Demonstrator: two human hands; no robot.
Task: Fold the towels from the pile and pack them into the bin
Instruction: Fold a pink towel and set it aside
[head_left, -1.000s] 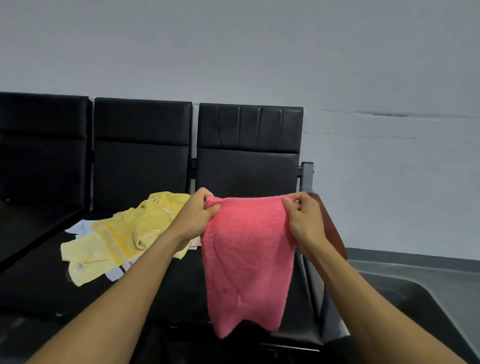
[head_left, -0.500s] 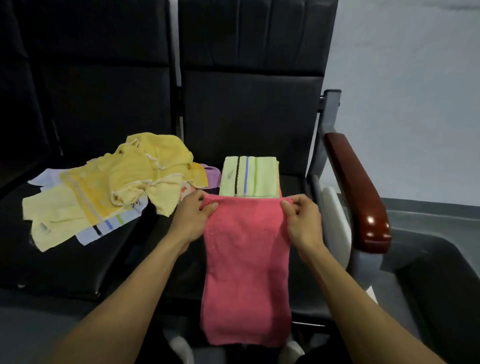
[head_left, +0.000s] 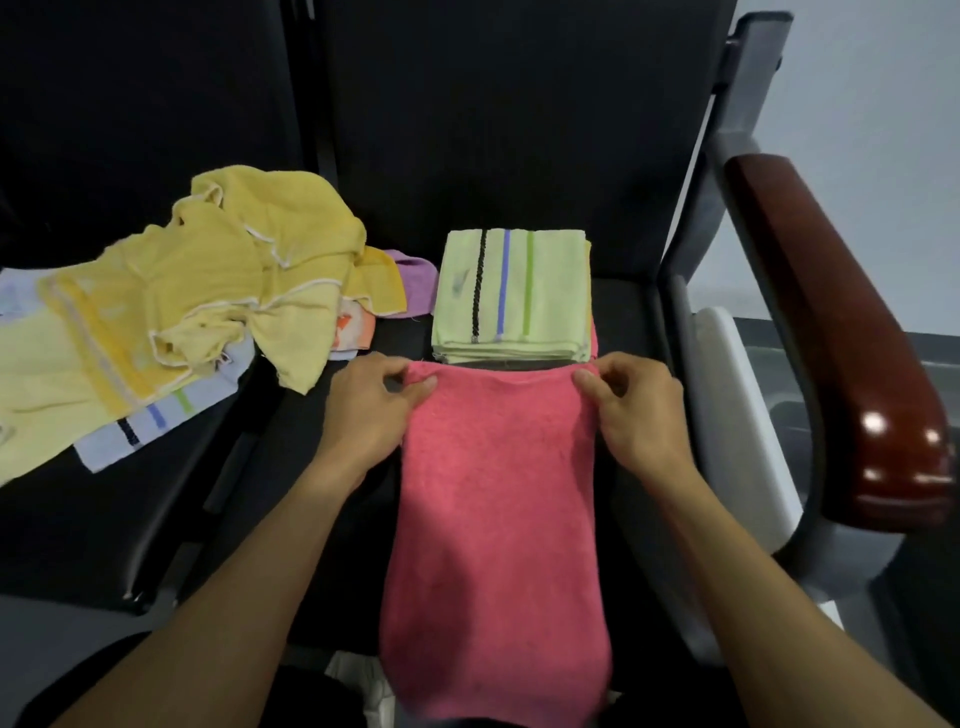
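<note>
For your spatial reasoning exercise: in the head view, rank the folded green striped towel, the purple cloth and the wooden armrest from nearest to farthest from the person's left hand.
From the left hand:
1. Folded green striped towel, just ahead and right.
2. Purple cloth, ahead, beside the pile.
3. Wooden armrest, far right.

Both forearms are bare to the bottom edge of the view, with no sleeve, watch or ring showing on the left hand (head_left: 371, 415) or the right hand (head_left: 636, 415), and fingernails cut short.

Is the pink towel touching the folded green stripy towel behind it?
Cannot tell. In the head view the pink towel's top edge sits just in front of the folded green striped towel, with a thin dark strip between, but depth is unclear.
</note>
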